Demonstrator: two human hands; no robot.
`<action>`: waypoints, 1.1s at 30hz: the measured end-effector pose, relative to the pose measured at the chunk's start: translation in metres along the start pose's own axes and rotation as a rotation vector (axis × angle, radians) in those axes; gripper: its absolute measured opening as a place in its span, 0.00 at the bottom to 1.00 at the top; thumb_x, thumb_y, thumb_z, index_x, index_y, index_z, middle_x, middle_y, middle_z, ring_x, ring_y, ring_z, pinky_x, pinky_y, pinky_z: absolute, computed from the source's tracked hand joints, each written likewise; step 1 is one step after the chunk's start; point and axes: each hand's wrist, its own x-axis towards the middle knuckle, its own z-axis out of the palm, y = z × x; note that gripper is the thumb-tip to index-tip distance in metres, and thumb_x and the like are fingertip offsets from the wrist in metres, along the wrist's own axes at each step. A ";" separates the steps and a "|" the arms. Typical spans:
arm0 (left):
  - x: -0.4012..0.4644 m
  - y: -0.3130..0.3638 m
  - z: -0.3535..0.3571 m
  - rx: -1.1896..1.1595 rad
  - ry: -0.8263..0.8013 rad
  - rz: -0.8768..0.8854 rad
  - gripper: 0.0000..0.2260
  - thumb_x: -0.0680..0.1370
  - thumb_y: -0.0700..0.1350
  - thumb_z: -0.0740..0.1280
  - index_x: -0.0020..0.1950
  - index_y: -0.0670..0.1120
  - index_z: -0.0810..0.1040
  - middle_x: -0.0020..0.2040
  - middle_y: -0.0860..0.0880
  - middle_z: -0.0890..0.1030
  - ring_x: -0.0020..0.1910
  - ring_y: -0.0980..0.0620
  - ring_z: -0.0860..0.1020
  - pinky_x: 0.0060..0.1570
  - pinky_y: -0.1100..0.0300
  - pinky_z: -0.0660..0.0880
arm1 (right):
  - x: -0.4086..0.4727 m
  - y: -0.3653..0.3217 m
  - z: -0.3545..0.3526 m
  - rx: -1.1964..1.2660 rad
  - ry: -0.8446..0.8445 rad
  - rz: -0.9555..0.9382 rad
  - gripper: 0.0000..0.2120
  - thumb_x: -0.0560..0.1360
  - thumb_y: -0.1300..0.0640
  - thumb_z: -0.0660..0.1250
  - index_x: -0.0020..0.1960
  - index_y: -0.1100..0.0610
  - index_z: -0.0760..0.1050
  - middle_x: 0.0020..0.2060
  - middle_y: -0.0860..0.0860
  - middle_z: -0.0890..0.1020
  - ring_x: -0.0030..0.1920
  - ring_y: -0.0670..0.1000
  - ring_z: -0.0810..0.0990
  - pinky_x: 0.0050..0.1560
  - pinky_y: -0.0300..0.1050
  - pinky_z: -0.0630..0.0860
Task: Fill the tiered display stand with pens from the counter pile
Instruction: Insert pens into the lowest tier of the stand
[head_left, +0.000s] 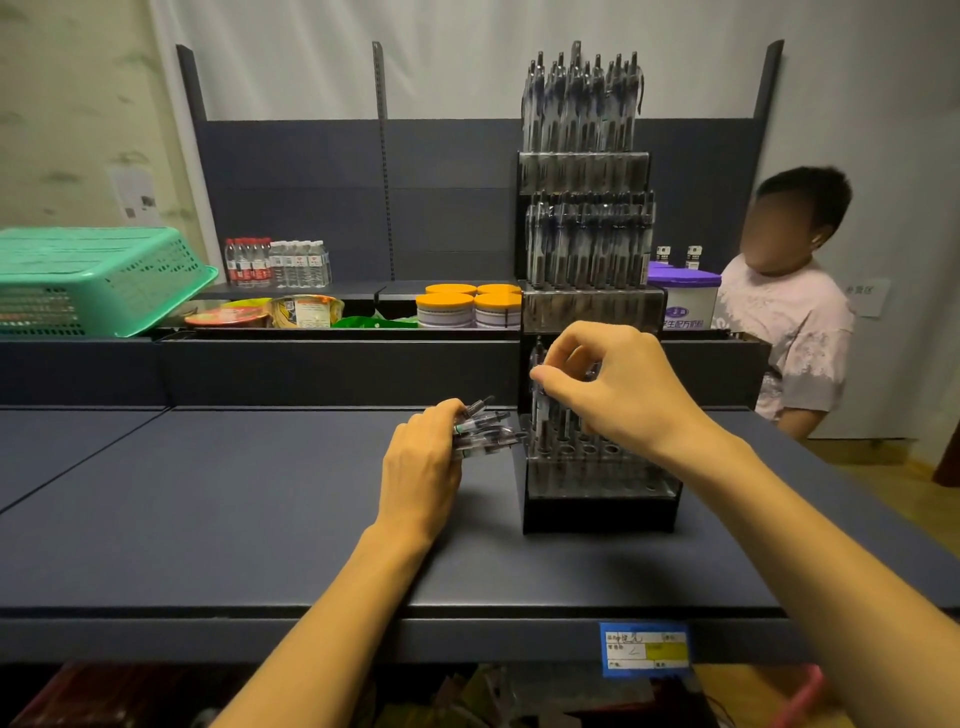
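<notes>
A black tiered display stand (597, 512) rises on the dark counter (234, 499), right of centre. Its two upper tiers are packed with upright clear pens (584, 98). The lowest tier holds a few pens at its left, with several bare holes in front. My left hand (423, 462) grips a bundle of clear pens (485, 428) just left of the stand's base, tips pointing right. My right hand (608, 389) hovers over the lowest tier and pinches the top of one upright pen (540, 400) there.
A green plastic basket (98, 280) sits at the back left. Water bottles (275, 262), orange-lidded tubs (467, 306) and noodle bowls line the shelf behind. A person in a pale shirt (795, 322) stands at the right. A blue price tag (644, 649) marks the counter's front edge.
</notes>
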 end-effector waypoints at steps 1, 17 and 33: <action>0.000 0.000 0.000 -0.007 0.001 -0.002 0.24 0.67 0.27 0.70 0.55 0.47 0.68 0.40 0.41 0.79 0.34 0.41 0.75 0.34 0.53 0.73 | -0.001 0.000 0.000 0.008 -0.017 0.000 0.06 0.74 0.52 0.71 0.44 0.55 0.80 0.35 0.48 0.82 0.35 0.45 0.79 0.37 0.39 0.77; 0.004 0.006 -0.004 -0.038 0.007 0.016 0.21 0.68 0.29 0.69 0.54 0.47 0.68 0.40 0.41 0.79 0.34 0.41 0.75 0.33 0.54 0.73 | -0.014 -0.002 0.003 0.059 -0.311 -0.028 0.06 0.74 0.52 0.70 0.44 0.54 0.83 0.35 0.47 0.83 0.27 0.45 0.80 0.31 0.34 0.75; 0.002 0.009 -0.004 -0.050 -0.013 -0.064 0.10 0.73 0.31 0.65 0.52 0.41 0.73 0.40 0.41 0.78 0.33 0.42 0.73 0.33 0.54 0.71 | -0.003 0.002 -0.013 0.324 0.099 0.032 0.04 0.80 0.57 0.62 0.47 0.54 0.74 0.39 0.50 0.81 0.23 0.49 0.79 0.21 0.37 0.70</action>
